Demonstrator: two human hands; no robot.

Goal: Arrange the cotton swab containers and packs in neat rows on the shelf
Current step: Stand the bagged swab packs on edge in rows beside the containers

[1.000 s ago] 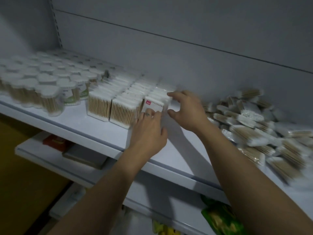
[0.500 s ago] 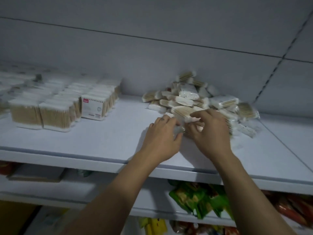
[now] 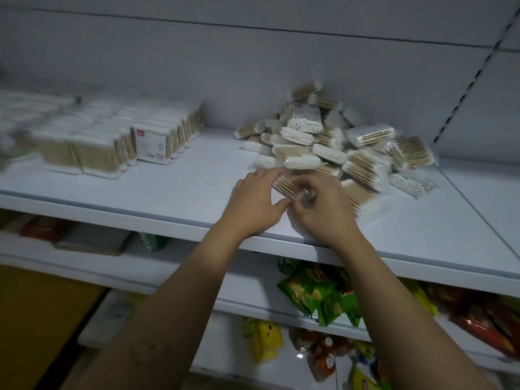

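Observation:
A loose heap of clear cotton swab packs [image 3: 334, 142] lies on the white shelf [image 3: 174, 198], right of centre. My left hand [image 3: 256, 204] and my right hand [image 3: 323, 206] meet at the heap's near edge. Both close their fingers around one swab pack [image 3: 285, 183] with wooden sticks, held just above the shelf. To the left, square swab boxes [image 3: 152, 136] stand in tidy rows. The frontmost box shows a white label with a red mark. Further left the rows are blurred.
The grey back panel [image 3: 253, 66] rises behind the shelf, with a slotted upright [image 3: 461, 91] at the right. Lower shelves hold green snack bags [image 3: 318, 294], yellow packs [image 3: 264, 342] and red packs [image 3: 484, 327]. Flat boxes [image 3: 90, 243] lie lower left.
My view and both hands swung right, from the square boxes to the loose heap. The hands have since closed on a pack at the heap's near edge and drawn it out.

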